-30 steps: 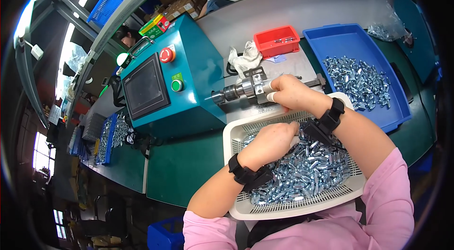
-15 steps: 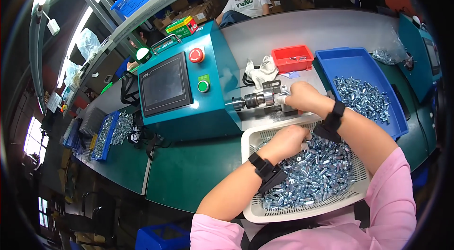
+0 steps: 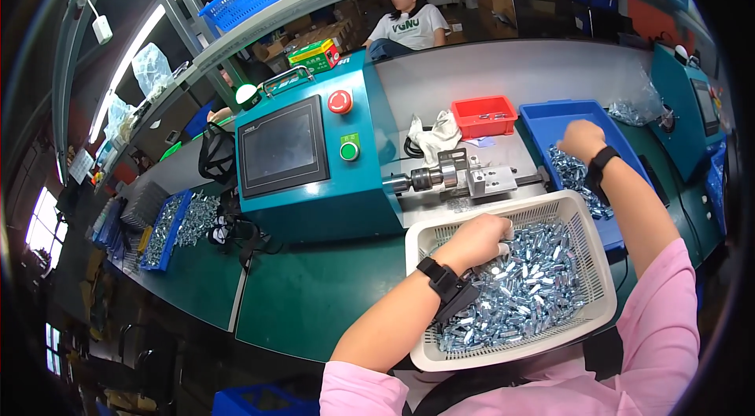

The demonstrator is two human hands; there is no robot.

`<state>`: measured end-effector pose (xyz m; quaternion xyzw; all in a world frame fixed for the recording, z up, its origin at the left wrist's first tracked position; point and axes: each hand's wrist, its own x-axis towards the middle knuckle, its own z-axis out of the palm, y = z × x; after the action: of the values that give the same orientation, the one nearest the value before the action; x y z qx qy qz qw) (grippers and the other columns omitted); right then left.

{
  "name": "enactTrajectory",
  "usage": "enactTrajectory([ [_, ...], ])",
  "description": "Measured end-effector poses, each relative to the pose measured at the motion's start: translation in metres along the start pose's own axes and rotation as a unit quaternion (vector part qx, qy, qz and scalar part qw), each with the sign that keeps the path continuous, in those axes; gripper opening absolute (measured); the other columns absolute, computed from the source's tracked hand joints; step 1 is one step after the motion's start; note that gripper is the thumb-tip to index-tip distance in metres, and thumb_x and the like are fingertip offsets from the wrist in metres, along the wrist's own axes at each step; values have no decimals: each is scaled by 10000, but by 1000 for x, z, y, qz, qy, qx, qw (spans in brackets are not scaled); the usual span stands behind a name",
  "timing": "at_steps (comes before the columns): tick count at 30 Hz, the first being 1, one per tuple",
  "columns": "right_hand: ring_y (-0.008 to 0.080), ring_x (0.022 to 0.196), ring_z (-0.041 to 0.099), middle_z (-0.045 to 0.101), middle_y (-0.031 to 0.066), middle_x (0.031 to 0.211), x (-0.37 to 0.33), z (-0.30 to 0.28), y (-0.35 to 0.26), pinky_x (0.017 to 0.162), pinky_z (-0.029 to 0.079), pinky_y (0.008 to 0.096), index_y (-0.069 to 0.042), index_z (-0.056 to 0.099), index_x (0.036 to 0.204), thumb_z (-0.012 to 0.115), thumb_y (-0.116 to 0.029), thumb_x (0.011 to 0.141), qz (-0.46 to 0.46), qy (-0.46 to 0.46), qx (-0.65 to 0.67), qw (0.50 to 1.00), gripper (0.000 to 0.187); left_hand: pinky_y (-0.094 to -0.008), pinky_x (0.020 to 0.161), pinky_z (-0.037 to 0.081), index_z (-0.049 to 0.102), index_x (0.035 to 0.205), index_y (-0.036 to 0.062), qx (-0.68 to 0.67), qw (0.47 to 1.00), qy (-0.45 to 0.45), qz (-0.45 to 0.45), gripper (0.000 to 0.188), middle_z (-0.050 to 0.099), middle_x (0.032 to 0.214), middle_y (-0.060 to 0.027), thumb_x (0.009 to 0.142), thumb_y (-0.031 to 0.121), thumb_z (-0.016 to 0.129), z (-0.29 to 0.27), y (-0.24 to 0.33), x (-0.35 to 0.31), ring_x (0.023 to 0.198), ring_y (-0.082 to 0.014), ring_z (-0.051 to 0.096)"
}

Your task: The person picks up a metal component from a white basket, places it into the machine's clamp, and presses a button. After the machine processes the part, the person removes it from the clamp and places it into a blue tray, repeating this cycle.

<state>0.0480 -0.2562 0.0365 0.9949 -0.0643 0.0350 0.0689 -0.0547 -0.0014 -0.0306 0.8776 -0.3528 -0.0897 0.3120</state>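
Since half a second ago, the right hand (image 3: 582, 139) has been moved off the metal clamp block (image 3: 492, 181) and brought over the blue tray (image 3: 552, 119), while the left hand (image 3: 474, 241) has been kept in the white basket (image 3: 604, 278). Above the near part of the tray, the right fingers are bent downward toward the heap of metal pieces (image 3: 572, 172); whether a piece is held cannot be told, since the fingertips are hidden. By the left hand, the loose metal parts (image 3: 531, 282) heaped in the basket are reached into with curled fingers, set close together; whether one is pinched there cannot be told either. Pale coverings are worn on some left fingers, and a black band is strapped on each wrist.

Left of the clamp block, a metal chuck (image 3: 425, 178) is carried by the teal machine (image 3: 376, 113), on whose front a dark screen (image 3: 283, 147), a red button (image 3: 340, 101) and a green button (image 3: 348, 151) are mounted. Behind the block, a white cloth (image 3: 435, 136) is left crumpled beside a red bin (image 3: 487, 130), in which a few small metal pieces are held. All is supported by the green bench (image 3: 314, 290).
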Motion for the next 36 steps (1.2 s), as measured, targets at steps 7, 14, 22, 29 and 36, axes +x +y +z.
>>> enactTrajectory([
  [7, 249, 504, 597, 569, 113, 495, -44, -60, -54, 563, 489, 358, 10, 619, 577, 577, -450, 798, -116, -50, 166, 978, 513, -357, 666, 471, 623, 871, 10, -1, 1000, 2, 11, 221, 633, 770, -144, 688, 106, 703, 0, -7, -1, 729, -293, 610],
  [14, 212, 426, 568, 557, 122, 496, -64, -146, -106, 493, 483, 348, 34, 599, 587, 568, -406, 815, -259, -26, 376, 889, 497, -337, 662, 474, 625, 910, 1, 10, 1000, -10, 0, 230, 633, 772, -149, 709, 89, 693, -1, 2, 5, 718, -272, 613],
  [22, 161, 416, 528, 592, 83, 627, -4, 7, -103, 366, 411, 283, 32, 598, 751, 560, -325, 863, -13, -28, 715, 699, 376, -347, 661, 472, 620, 918, 5, -18, 1000, 22, 12, 187, 628, 800, -150, 740, 52, 651, 1, 11, -1, 718, -291, 600],
  [29, 212, 452, 581, 587, 123, 569, -26, 36, -110, 444, 468, 336, 21, 599, 711, 549, -238, 840, -18, -1, 759, 650, 294, -386, 707, 429, 637, 931, 68, 99, 970, 194, 106, 191, 626, 808, -110, 740, 81, 644, -37, 16, 13, 804, -283, 568],
  [36, 281, 565, 622, 626, 181, 661, -23, 37, -106, 599, 498, 376, 12, 632, 784, 545, -177, 753, -98, 50, 692, 714, 210, -378, 828, 269, 674, 858, 127, 281, 918, 276, -47, 132, 602, 759, -28, 730, 160, 683, -62, -7, 42, 910, -203, 494],
])
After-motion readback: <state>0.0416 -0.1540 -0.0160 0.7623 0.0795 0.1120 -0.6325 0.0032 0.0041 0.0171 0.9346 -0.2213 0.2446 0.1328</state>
